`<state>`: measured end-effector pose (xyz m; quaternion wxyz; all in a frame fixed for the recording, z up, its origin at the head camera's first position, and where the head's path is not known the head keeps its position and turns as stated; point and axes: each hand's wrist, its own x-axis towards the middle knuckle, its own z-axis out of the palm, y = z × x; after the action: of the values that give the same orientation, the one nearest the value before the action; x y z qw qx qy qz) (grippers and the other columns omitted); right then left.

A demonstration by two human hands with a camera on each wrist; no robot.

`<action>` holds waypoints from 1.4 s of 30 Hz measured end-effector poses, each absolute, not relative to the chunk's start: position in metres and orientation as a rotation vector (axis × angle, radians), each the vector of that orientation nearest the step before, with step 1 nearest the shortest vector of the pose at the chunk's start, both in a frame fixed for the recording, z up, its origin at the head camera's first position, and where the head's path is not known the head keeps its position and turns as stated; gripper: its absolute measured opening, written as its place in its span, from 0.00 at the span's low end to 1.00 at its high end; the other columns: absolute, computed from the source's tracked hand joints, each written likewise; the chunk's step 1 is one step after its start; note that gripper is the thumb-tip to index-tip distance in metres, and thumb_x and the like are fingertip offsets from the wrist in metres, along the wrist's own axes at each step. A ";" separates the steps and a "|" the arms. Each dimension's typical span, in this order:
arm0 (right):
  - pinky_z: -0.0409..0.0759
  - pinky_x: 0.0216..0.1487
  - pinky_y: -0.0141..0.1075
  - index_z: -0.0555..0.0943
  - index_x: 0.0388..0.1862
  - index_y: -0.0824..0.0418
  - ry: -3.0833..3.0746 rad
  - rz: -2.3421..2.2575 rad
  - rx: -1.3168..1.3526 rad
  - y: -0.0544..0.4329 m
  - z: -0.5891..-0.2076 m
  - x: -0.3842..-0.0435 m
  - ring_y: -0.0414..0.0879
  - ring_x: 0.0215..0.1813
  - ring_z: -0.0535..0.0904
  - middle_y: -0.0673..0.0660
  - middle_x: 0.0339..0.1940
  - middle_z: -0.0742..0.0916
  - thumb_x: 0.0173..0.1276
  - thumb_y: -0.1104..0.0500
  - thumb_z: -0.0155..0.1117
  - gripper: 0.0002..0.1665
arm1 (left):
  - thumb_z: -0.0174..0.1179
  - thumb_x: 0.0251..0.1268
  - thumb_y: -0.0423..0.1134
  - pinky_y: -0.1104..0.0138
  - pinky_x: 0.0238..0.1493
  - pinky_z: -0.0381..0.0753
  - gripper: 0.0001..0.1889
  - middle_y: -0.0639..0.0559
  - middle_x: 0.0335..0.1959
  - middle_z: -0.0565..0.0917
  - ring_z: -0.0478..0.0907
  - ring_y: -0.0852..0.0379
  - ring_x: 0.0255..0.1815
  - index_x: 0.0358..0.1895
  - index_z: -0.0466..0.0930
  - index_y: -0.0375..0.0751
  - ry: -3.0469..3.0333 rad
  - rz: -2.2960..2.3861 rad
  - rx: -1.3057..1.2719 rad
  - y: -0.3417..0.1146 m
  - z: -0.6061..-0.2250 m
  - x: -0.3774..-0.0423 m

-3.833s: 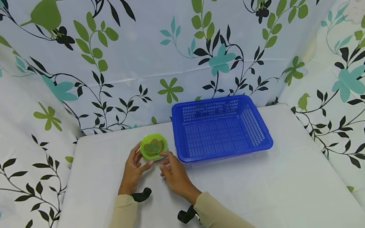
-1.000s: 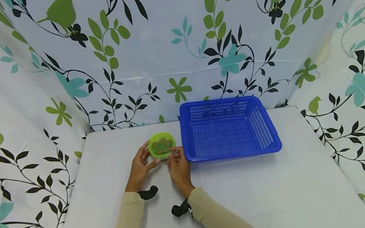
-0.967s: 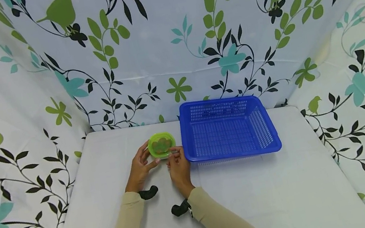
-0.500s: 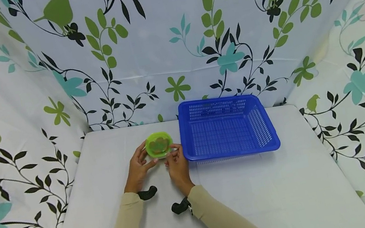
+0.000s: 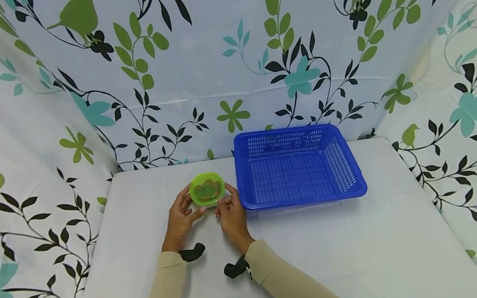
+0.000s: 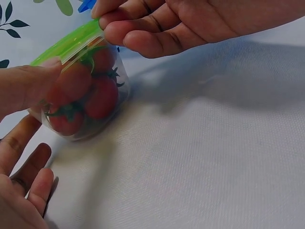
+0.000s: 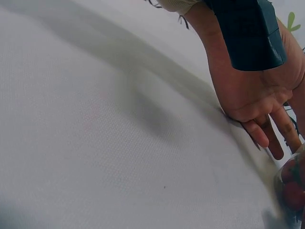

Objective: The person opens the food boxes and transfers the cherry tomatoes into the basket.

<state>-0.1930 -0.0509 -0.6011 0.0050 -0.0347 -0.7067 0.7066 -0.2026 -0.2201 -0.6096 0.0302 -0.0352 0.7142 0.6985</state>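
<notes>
A clear plastic food container [image 6: 125,86] holds several red tomatoes [image 6: 102,98] with green stems. Its bright green lid [image 5: 207,189] lies on top. My left hand [image 5: 179,220] grips the container from the left, thumb at the lid's near edge and fingers round the far side. At the right edge of the lid, my right hand [image 5: 233,219] pinches the rim between thumb and index finger, its other fingers curled below. In the left wrist view the container looks tilted. The right wrist view catches only part of the container [image 7: 291,188], beyond the fingers.
Just right of my right hand stands a blue perforated plastic basket [image 5: 303,202]. A white cloth [image 5: 358,255] covers the table. Leaf-and-bird patterned curtains [image 5: 222,56] close off the back and both sides. Black straps with camera mounts [image 5: 193,253] sit on both wrists.
The container has shifted slightly left. My right index finger has moved from the lid's front edge to its right side. My left hand keeps its hold, and the basket stays put.
</notes>
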 end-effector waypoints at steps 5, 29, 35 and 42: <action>0.86 0.39 0.29 0.65 0.83 0.50 -2.217 2.205 -0.128 -0.054 -0.605 -0.194 0.40 0.35 0.82 0.53 0.37 0.80 0.83 0.64 0.54 0.32 | 0.72 0.65 0.27 0.43 0.82 0.61 0.48 0.42 0.83 0.67 0.61 0.44 0.84 0.85 0.59 0.54 2.202 2.147 -0.106 -0.223 -0.606 -0.201; 0.93 0.43 0.50 0.71 0.79 0.50 -2.056 2.256 0.002 -0.071 -0.604 -0.187 0.49 0.35 0.87 0.59 0.37 0.83 0.78 0.69 0.58 0.34 | 0.71 0.67 0.28 0.43 0.84 0.57 0.47 0.42 0.84 0.66 0.59 0.44 0.85 0.85 0.59 0.55 2.215 2.092 -0.128 -0.249 -0.609 -0.197; 0.93 0.43 0.53 0.75 0.76 0.51 -2.036 2.252 -0.029 -0.069 -0.604 -0.186 0.57 0.37 0.89 0.61 0.36 0.84 0.77 0.69 0.61 0.32 | 0.71 0.67 0.29 0.44 0.84 0.57 0.47 0.43 0.84 0.67 0.60 0.45 0.86 0.85 0.59 0.58 2.217 2.093 -0.131 -0.251 -0.611 -0.198; 0.92 0.44 0.55 0.74 0.77 0.51 -2.086 2.227 -0.145 -0.070 -0.602 -0.186 0.66 0.41 0.89 0.63 0.37 0.84 0.77 0.67 0.63 0.31 | 0.71 0.68 0.30 0.48 0.82 0.60 0.46 0.44 0.83 0.68 0.61 0.46 0.85 0.85 0.60 0.58 2.224 2.080 -0.141 -0.250 -0.614 -0.199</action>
<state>-0.1858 -0.0700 -0.6018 0.0435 -0.0474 -0.6823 0.7283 -0.1989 -0.2497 -0.6143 0.0464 -0.0463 0.7287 0.6817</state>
